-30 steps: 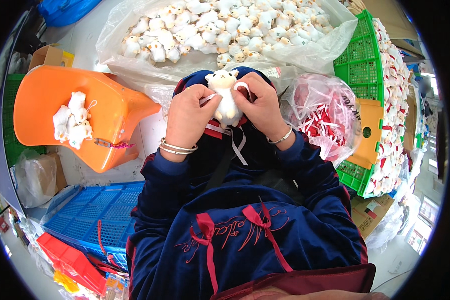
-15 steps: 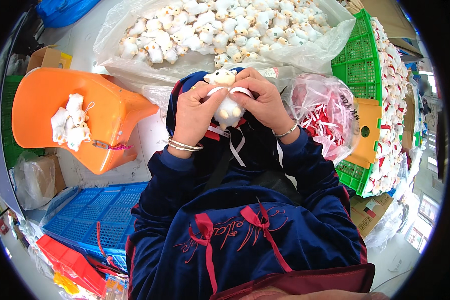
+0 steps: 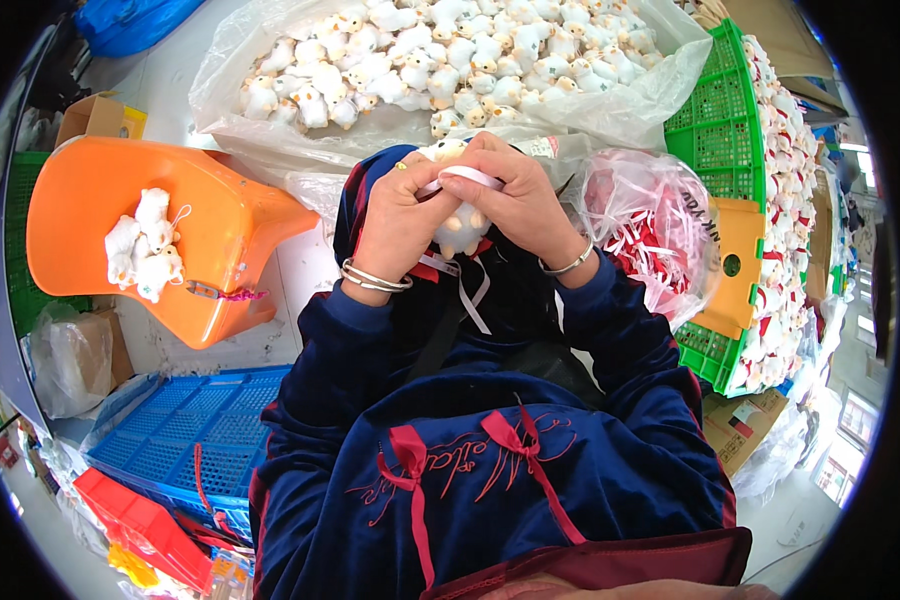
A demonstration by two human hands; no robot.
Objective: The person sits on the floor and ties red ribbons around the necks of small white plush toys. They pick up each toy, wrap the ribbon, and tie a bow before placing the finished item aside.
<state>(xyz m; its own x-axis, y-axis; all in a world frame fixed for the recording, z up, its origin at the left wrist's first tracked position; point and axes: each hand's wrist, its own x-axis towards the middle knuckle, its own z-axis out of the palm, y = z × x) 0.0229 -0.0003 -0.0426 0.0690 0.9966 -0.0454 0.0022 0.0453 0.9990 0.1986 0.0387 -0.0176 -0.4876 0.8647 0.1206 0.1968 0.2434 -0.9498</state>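
Note:
A small white plush animal [image 3: 461, 236] sits upright over my lap, its head partly covered by my fingers. Around its neck runs a narrow white ribbon [image 3: 480, 176]. My left hand [image 3: 398, 215] is closed, pinching the ribbon on the toy's left side in the picture. Opposite it, my right hand [image 3: 522, 197] also pinches the ribbon, and the thumbs and fingertips of both hands nearly meet in front of the neck. Below the toy, more loose white and red ribbons [image 3: 473, 298] lie across my dark blue lap.
Many white plush animals [image 3: 410, 70] fill a clear plastic sheet ahead. At left, an orange stool [image 3: 220, 200] bears a few plush toys [image 3: 148, 243] and small snips [image 3: 203, 290]. A bag of ribbons [image 3: 650, 225], a green crate [image 3: 710, 120] and a blue crate [image 3: 190, 430] stand around.
My hands have come closer together over the toy's neck, bringing the ribbon ends together. They now cover more of the toy's head.

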